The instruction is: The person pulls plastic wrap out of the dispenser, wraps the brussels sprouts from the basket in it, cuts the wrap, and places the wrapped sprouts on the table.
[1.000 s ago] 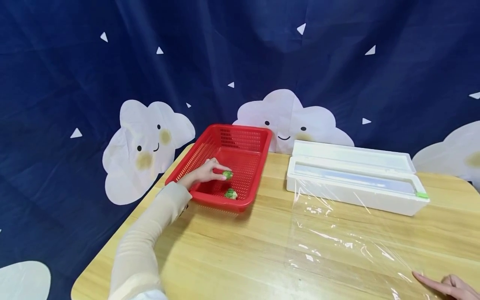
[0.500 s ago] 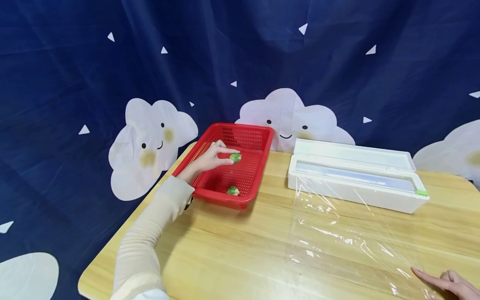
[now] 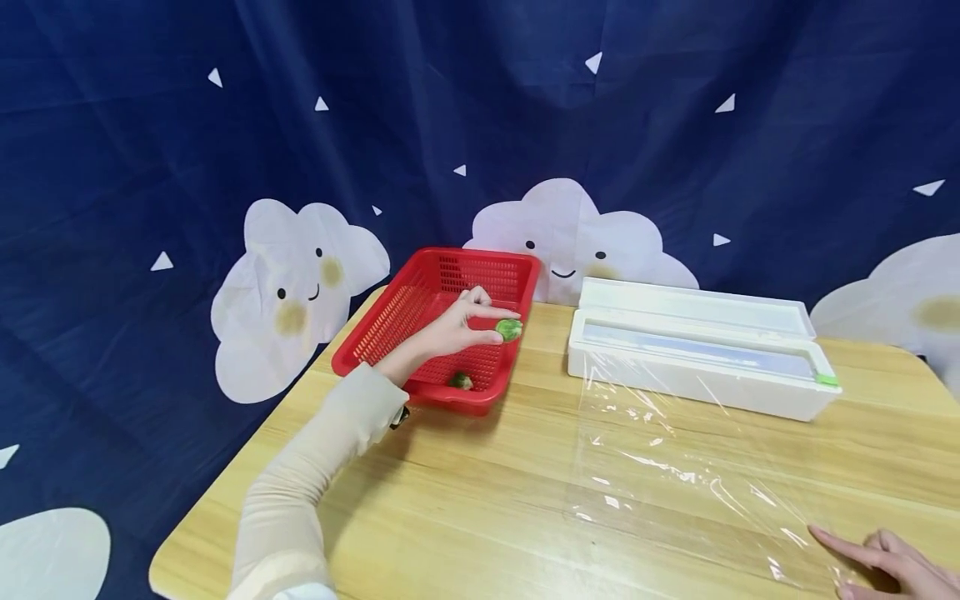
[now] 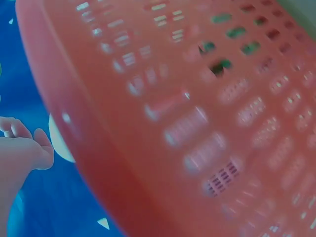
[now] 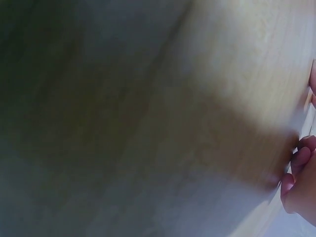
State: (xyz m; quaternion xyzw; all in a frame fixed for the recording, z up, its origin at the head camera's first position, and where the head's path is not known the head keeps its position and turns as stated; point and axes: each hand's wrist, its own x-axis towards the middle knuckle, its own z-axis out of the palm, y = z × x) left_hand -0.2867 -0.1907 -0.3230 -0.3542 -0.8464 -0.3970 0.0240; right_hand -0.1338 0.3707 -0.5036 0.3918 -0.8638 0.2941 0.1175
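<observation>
In the head view my left hand [image 3: 457, 327] pinches a small green Brussels sprout [image 3: 508, 330] between thumb and fingers, above the right rim of the red plastic basket [image 3: 448, 392]. A second sprout [image 3: 461, 381] lies inside, near the front wall. The left wrist view is filled by the slotted red basket wall [image 4: 148, 148], with part of the left hand [image 4: 24, 148] at the left edge; the held sprout is hidden there. At the lower right my right hand [image 3: 892, 562] touches the side of a clear plastic wrap sheet [image 3: 675, 475] with a straight index finger. Its other fingers are bent.
A long white wrap dispenser box [image 3: 697, 375], lid raised, stands at the back right, and the film runs out of it across the wooden table [image 3: 450, 500]. A green slider [image 3: 827, 380] sits at its right end. Behind hangs a dark blue curtain [image 3: 420, 100].
My left hand has lifted the sprout from inside the basket and carried it right, to above the right rim. My right hand stays almost where it was at the film.
</observation>
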